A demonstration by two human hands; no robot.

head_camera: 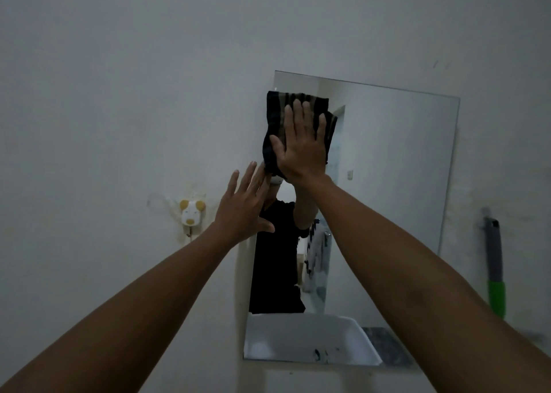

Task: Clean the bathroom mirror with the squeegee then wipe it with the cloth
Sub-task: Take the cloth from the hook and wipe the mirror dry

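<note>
A person stood at the bathroom mirror point(387, 169) with both arms raised, the squeegee pass apparently done and the cloth wipe under way. The right hand point(302, 145), fingers spread and palm flat, pressed a dark folded cloth point(274, 115) against the glass near the mirror's upper left corner. The cloth lay directly under that palm, its top edge and left side showing past the fingertips and thumb, a fold hanging just below the heel of the hand. The left hand point(244, 207) was open and held nothing, fingers extended, at the mirror's left edge below the cloth; whether it touched the glass or the wall could not be told.

The squeegee point(496, 273), grey with a green grip, hung against the wall to the right of the mirror, well apart from both hands.

The risks from here looked modest but real. A flat, ungripped palm could let the cloth slide out and drop toward the basin reflected at the mirror's foot. The bare left hand, if laid on the glass, would smear what had been cleaned. The mirror showed no frame, so hard pressure close to its edge could strain the mounting. An animal-faced wall hook point(190, 215) sat left of the mirror, within reach of a wide sweep.
</note>
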